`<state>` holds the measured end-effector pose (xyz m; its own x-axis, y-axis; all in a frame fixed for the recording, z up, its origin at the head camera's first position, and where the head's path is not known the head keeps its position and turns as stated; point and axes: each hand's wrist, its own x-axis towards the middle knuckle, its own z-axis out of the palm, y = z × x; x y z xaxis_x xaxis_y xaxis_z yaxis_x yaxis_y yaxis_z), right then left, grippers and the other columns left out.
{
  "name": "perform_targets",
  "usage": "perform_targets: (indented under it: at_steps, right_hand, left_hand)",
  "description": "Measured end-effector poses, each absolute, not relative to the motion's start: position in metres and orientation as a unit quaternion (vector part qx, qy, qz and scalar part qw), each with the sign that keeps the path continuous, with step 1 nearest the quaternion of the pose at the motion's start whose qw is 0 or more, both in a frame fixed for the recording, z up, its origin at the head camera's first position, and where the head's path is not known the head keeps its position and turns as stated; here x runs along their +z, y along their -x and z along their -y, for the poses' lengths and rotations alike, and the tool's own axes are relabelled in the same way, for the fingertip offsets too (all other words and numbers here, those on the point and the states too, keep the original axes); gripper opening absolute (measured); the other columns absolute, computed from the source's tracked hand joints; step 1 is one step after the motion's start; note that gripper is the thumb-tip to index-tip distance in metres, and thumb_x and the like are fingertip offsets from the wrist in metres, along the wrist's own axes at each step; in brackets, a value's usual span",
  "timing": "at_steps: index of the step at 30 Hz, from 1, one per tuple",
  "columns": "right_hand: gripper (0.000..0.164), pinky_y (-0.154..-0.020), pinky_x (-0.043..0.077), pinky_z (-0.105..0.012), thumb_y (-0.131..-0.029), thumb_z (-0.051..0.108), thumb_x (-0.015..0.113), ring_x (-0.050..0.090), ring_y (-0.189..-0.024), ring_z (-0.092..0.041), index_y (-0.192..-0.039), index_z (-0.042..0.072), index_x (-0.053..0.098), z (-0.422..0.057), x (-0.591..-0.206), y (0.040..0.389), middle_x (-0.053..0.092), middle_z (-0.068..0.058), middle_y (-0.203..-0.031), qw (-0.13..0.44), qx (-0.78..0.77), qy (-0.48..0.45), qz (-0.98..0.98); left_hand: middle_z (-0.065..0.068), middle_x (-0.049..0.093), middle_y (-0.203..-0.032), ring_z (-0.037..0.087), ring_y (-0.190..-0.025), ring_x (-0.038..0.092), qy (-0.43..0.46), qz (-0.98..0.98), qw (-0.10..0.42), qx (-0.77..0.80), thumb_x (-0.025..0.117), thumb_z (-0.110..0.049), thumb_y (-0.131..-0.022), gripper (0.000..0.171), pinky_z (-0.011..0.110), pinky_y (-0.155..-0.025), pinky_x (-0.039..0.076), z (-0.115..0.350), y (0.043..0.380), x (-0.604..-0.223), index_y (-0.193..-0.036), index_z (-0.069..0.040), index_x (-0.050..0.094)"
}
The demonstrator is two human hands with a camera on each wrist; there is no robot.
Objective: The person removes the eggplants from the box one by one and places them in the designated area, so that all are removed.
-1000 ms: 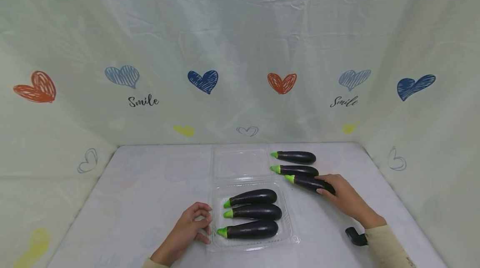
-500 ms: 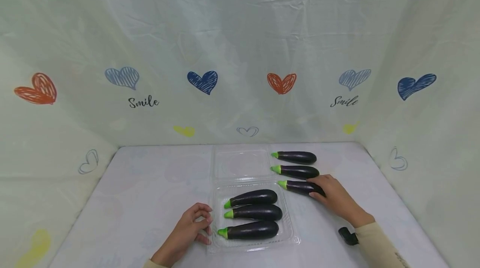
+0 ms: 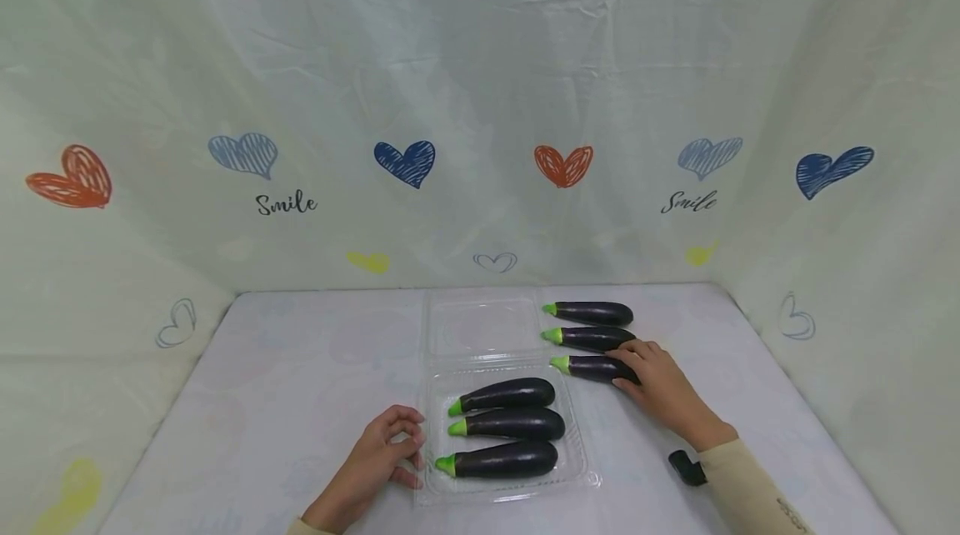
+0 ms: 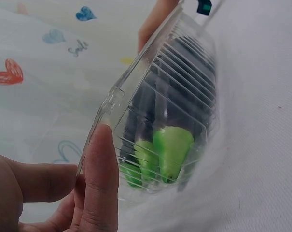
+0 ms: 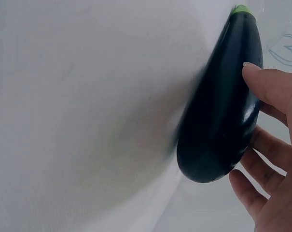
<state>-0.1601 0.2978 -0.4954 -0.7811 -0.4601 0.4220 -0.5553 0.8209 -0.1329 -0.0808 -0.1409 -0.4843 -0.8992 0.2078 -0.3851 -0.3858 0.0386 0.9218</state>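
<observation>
My right hand (image 3: 667,389) grips a dark purple eggplant (image 3: 588,367) with a green stem end, by its thick end, just right of the container. In the right wrist view the thumb lies along one side of this eggplant (image 5: 220,101) and the fingers along the other. A clear plastic clamshell container (image 3: 577,468) lies with its lid (image 3: 483,327) folded back, and three eggplants (image 3: 510,460) sit side by side in its base. At the base's left edge is my left hand (image 3: 378,452); in the left wrist view its thumb and a finger pinch the container's rim (image 4: 119,94).
Two more eggplants lie right of the lid, one at the back (image 3: 596,312) and one nearer (image 3: 588,339). A small black device (image 3: 686,468) sits at the right wrist. White cloth covers the table (image 3: 322,360), and a curtain printed with hearts (image 3: 480,102) surrounds it.
My right hand has moved left with the gripped eggplant, bringing its stem end close to the container's back right corner. The left hand has stayed at the container's edge.
</observation>
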Motion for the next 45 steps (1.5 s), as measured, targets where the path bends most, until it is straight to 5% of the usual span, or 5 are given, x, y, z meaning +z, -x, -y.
perform_targets:
  at_steps: [18, 45]
  right_hand:
    - [0.050, -0.091, 0.058, -0.051, -0.077, 0.012, 0.094, 0.065, -0.111, -0.029, -0.122, 0.007, 0.073, -0.252, -0.439, 0.132, 0.069, -0.007, -0.118, 0.201, 0.122, -0.331, 0.914]
    - [0.037, -0.099, 0.054, -0.032, -0.090, 0.028, 0.085, 0.061, -0.112, -0.011, -0.123, 0.016, 0.073, -0.174, -0.444, 0.093, 0.068, 0.008, -0.120, 0.063, 0.099, -0.493, 0.862]
  left_hand:
    - [0.005, 0.057, -0.099, 0.019, -0.076, 0.062, 0.053, -0.681, 0.220, 0.697, 0.058, 0.003, -0.102, 0.029, 0.035, -0.061, 0.064, 0.139, 0.082, -0.482, -0.128, 0.008, 0.046]
    - [0.005, 0.056, -0.097, 0.018, -0.074, 0.063, 0.053, -0.671, 0.228, 0.703, 0.061, 0.002, -0.101, 0.029, 0.034, -0.060, 0.063, 0.144, 0.080, -0.484, -0.126, 0.007, 0.048]
